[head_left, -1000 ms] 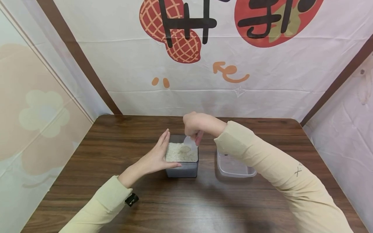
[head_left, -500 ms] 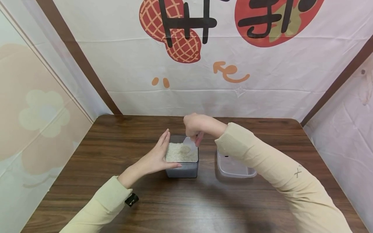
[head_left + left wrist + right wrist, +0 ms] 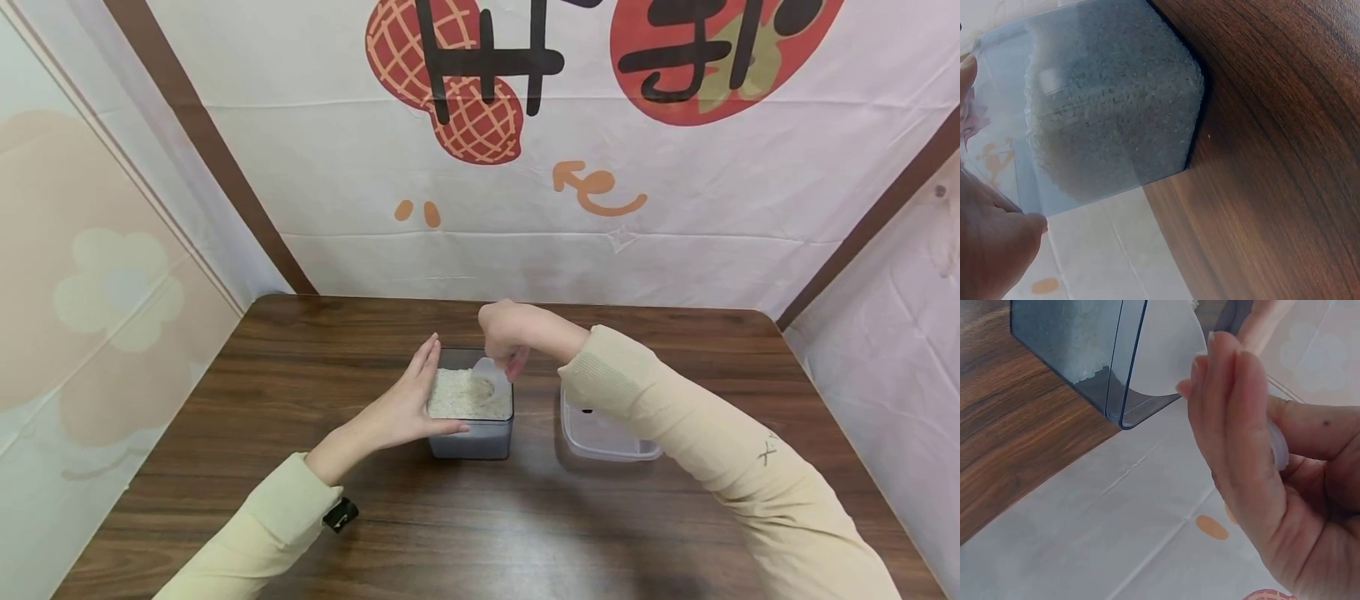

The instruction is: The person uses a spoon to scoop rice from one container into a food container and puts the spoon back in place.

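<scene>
A clear blue-tinted container (image 3: 470,442) stands on the table with white rice (image 3: 452,392) in it. My left hand (image 3: 390,408) rests on its near left corner, fingers straight along the left wall and thumb along the front rim. In the left wrist view, the thumb (image 3: 1004,250) lies at the rim, beside the rice seen through the wall. My right hand (image 3: 510,332), bent down over the far right of the container, pinches the handle of a translucent white scoop (image 3: 1166,350) between thumb and fingers. The scoop's bowl is inside the container, down at the rice.
Right of the container sits a clear plastic box (image 3: 600,433), partly hidden beneath my right sleeve (image 3: 675,400). The brown wooden table (image 3: 420,533) ends at a printed white cloth (image 3: 450,258) behind.
My right hand has dipped slightly with the scoop, and the hollow in the rice beside it shows more clearly. The left hand keeps its place on the container. The head view has shifted a little.
</scene>
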`<state>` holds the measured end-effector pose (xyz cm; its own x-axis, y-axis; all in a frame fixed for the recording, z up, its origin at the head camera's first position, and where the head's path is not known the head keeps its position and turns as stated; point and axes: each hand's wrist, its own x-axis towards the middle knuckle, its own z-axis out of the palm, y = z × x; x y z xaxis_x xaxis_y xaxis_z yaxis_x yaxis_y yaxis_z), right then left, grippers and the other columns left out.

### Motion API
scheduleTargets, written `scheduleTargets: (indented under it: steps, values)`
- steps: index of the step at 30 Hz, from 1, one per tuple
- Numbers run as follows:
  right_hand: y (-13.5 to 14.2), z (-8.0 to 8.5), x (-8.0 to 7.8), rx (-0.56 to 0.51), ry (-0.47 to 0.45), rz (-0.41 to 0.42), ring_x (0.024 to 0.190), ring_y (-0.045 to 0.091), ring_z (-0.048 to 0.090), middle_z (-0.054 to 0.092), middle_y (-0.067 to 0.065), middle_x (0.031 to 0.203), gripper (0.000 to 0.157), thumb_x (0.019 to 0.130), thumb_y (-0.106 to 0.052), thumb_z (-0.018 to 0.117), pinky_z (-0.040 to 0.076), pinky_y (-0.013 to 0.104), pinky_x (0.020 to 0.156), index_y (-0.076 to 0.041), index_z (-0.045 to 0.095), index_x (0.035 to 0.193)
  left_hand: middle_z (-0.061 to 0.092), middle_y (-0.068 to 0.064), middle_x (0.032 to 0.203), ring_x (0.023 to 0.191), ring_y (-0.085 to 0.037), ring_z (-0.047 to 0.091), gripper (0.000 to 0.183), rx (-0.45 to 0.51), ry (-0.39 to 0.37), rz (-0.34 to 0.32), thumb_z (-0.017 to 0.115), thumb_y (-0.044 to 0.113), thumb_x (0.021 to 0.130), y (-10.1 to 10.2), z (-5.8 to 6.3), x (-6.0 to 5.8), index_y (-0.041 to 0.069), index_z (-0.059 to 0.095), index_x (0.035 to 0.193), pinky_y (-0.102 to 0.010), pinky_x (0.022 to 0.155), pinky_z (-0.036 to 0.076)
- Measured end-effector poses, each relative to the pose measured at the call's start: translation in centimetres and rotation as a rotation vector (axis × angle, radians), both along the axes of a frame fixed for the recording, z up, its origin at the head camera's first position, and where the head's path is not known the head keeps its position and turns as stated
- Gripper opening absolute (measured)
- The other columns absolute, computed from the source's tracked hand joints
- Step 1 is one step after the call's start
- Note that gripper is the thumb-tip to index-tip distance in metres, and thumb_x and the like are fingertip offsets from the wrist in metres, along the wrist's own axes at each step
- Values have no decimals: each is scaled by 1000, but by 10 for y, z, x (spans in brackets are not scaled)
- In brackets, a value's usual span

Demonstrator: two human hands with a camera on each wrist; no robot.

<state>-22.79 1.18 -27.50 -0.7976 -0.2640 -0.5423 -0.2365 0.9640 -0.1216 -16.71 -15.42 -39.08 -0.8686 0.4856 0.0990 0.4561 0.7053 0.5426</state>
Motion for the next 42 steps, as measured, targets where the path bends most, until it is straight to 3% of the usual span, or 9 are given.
scheduleTargets:
  steps: [4,11,15,21,29,33,42]
  values:
    - [-1,0,1,8,-1,-6,45,9,61,64,8,62,11,75,8,60,35,14,39,-2,59,69,-5,-18,151,135,-36,12,119,1,0,-1,70,56,70,0,0,0,-8,0,142,-49,103,27]
    - [-2,-2,0,42,5,14,38,3,48,49,0,45,29,72,8,59,21,16,39,-9,47,52,-5,-18,151,135,-35,13,119,2,5,-3,71,55,70,-1,-1,0,-7,-1,142,-48,103,27]
    - [-2,-1,0,34,2,13,37,4,39,43,-2,42,35,73,8,57,19,18,40,-11,43,47,-5,-17,151,135,-34,12,119,1,-1,0,71,54,70,-1,-1,0,-7,-1,143,-48,104,26]
    - [0,-1,-1,23,5,16,36,4,36,38,-3,39,40,71,9,55,19,18,39,-13,35,44,-6,-17,151,136,-33,11,119,-2,-6,3,72,54,70,-1,-1,-1,-7,-1,143,-47,104,25]
    - [2,-4,-5,34,8,12,37,3,35,41,-4,40,35,70,7,58,21,17,38,-12,43,46,-5,-17,151,135,-34,12,119,4,-5,6,71,55,69,1,-2,-2,-8,1,142,-48,104,26]
    - [3,-7,-7,27,3,11,36,3,43,46,-2,41,35,70,9,55,21,17,37,-12,39,47,-4,-17,151,136,-33,12,119,3,-4,10,72,54,69,1,-2,-2,-7,0,143,-47,104,25]
    - [4,-10,-10,60,-3,1,43,4,31,41,-6,42,22,72,3,59,19,18,43,-9,57,53,-3,-18,151,135,-34,13,120,1,4,6,71,56,69,1,-3,-2,-7,0,143,-47,104,26]
